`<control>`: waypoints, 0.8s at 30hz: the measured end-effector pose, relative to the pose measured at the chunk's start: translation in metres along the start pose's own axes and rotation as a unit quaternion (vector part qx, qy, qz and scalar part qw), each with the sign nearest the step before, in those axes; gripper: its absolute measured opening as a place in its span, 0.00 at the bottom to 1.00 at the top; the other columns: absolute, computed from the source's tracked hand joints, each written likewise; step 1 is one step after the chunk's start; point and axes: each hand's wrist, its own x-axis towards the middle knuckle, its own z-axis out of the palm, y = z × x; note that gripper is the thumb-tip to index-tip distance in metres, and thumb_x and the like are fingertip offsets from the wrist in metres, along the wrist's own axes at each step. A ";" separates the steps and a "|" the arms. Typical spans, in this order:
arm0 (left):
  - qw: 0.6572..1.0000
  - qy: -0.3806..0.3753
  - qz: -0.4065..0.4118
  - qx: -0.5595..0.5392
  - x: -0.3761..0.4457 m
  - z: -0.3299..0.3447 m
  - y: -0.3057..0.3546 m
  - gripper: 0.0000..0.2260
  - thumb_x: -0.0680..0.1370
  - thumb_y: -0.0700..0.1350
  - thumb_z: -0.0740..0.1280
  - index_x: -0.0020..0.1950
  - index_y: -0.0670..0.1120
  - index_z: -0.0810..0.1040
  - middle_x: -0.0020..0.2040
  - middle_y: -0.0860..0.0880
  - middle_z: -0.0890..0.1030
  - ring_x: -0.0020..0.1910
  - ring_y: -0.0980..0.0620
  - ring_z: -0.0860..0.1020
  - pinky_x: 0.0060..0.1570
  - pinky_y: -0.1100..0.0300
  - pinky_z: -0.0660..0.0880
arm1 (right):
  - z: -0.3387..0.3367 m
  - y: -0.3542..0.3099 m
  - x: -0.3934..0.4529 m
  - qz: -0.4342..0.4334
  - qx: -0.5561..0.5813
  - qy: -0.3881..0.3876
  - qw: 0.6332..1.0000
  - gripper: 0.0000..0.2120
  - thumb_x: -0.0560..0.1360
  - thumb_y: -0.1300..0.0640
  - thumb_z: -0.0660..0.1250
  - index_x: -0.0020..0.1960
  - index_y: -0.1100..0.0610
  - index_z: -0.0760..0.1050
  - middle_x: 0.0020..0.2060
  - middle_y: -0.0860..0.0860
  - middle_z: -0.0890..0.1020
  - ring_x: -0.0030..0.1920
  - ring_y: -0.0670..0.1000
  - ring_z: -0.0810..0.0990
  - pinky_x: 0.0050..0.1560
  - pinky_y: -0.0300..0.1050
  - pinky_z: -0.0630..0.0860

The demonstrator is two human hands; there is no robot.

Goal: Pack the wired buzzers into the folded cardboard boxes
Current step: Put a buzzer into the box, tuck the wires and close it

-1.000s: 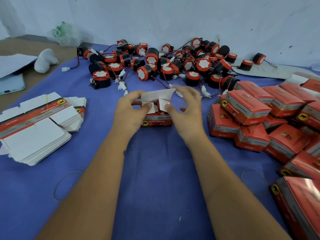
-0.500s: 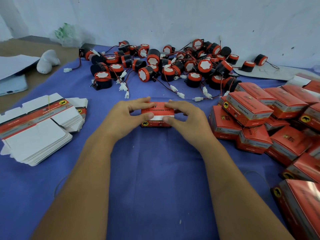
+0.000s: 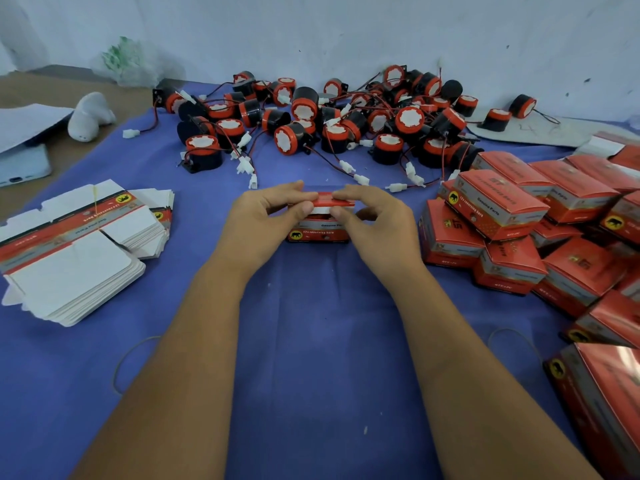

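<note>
Lifted since before, the red box (image 3: 320,223) sits pinched by left hand (image 3: 258,223) and right hand (image 3: 375,225), each grip closing its lid

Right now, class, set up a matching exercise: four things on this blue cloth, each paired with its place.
Things:
1. flat box blanks
2. loose buzzers
3. packed boxes
4. box being closed

Places:
A. far side, by the wall
B. between both hands
C. left edge, stacked
D. right side, piled

Pairs: 1-C, 2-A, 3-D, 4-B
</note>
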 end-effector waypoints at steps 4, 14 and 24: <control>0.998 -0.042 0.001 0.043 0.000 -0.007 -0.004 0.14 0.77 0.43 0.71 0.60 0.56 0.81 0.69 0.55 0.75 0.69 0.62 0.70 0.61 0.68 0.73 | -0.002 0.004 -0.001 -0.031 -0.024 0.001 0.999 0.10 0.76 0.57 0.71 0.56 0.51 0.82 0.60 0.45 0.76 0.56 0.41 0.74 0.57 0.32 0.72; 0.957 0.011 0.106 0.272 -0.004 -0.002 -0.001 0.15 0.75 0.42 0.74 0.60 0.52 0.83 0.70 0.51 0.74 0.68 0.49 0.71 0.63 0.57 0.69 | 0.003 -0.008 -0.008 -0.162 -0.278 0.035 0.946 0.06 0.71 0.60 0.73 0.47 0.60 0.83 0.41 0.53 0.77 0.45 0.57 0.76 0.52 0.48 0.66; 0.958 0.108 0.146 0.224 -0.013 0.024 0.009 0.06 0.73 0.38 0.71 0.47 0.47 0.84 0.49 0.53 0.81 0.49 0.50 0.77 0.47 0.57 0.75 | 0.012 -0.019 -0.018 -0.090 -0.370 0.042 0.924 0.07 0.76 0.58 0.62 0.51 0.59 0.77 0.54 0.54 0.74 0.53 0.57 0.72 0.53 0.47 0.61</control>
